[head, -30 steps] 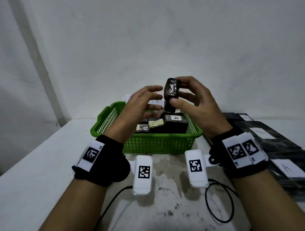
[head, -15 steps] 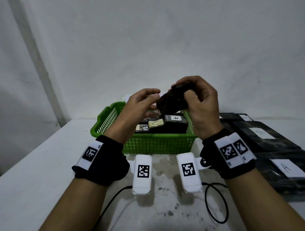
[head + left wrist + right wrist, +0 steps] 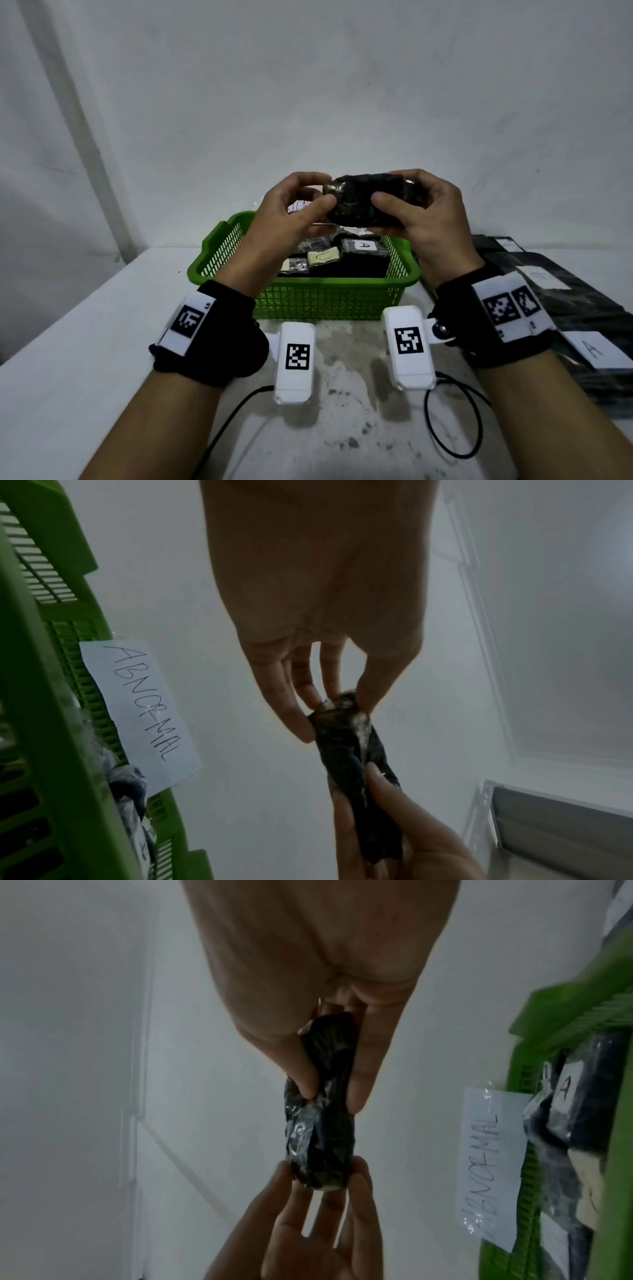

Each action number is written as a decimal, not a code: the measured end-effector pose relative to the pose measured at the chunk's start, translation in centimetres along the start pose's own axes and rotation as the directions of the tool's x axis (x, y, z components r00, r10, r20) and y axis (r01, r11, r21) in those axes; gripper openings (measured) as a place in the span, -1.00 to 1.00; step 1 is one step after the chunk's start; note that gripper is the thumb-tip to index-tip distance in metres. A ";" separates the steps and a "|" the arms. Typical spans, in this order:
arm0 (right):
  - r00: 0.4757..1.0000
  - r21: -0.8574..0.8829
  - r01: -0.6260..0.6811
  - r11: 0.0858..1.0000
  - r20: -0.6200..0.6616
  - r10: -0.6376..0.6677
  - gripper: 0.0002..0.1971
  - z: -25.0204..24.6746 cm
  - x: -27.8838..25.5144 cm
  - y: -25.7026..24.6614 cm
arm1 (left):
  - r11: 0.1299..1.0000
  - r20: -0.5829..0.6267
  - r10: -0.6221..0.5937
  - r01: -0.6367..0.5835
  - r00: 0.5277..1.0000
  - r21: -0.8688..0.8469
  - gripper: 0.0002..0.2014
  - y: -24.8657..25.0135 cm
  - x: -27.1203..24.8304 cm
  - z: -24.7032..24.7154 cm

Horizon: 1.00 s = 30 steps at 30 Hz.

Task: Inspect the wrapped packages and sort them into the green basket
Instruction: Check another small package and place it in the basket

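Observation:
A small package wrapped in black plastic (image 3: pixel 363 200) is held level in the air above the green basket (image 3: pixel 301 301). My left hand (image 3: pixel 325 193) pinches its left end between thumb and fingertips (image 3: pixel 304 696). My right hand (image 3: pixel 394 202) grips its right half, thumb in front and fingers behind. The wrist views show the crinkled wrap (image 3: pixel 322 1123) (image 3: pixel 356 772) between both hands. Several wrapped packages lie inside the basket, one of them (image 3: pixel 366 255) labelled "A".
A paper sign reading "ABNORMAL" (image 3: pixel 137 710) is stuck on the basket's far wall. Larger black wrapped packages with white labels (image 3: pixel 582 308) are stacked on the white table at the right. Black cables (image 3: pixel 445 421) trail on the table near me.
The package went from upright in my right hand to lying level. My left hand, which was open beside it, now pinches its left end.

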State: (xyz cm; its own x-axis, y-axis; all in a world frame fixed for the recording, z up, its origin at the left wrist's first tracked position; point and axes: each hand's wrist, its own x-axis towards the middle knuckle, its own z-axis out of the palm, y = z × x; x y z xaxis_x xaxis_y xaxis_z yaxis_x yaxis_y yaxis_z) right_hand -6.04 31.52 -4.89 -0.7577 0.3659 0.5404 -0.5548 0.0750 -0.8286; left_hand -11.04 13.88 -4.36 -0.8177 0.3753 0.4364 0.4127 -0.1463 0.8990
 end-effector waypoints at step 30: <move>0.941 0.380 -0.262 0.887 0.306 0.147 -0.75 0.2 -0.3 -0.2 | 0.992 0.156 -0.031 0.011 0.987 0.125 -0.57 -1.7 0.2 -0.4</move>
State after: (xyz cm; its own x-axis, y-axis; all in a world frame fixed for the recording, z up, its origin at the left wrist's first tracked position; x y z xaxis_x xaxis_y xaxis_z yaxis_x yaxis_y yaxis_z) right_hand -5.76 31.22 -4.84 -0.8994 0.0714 0.4313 -0.4241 -0.3816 -0.8213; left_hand -12.10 13.86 -5.77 -0.7574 0.5180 0.3976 0.4503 -0.0266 0.8925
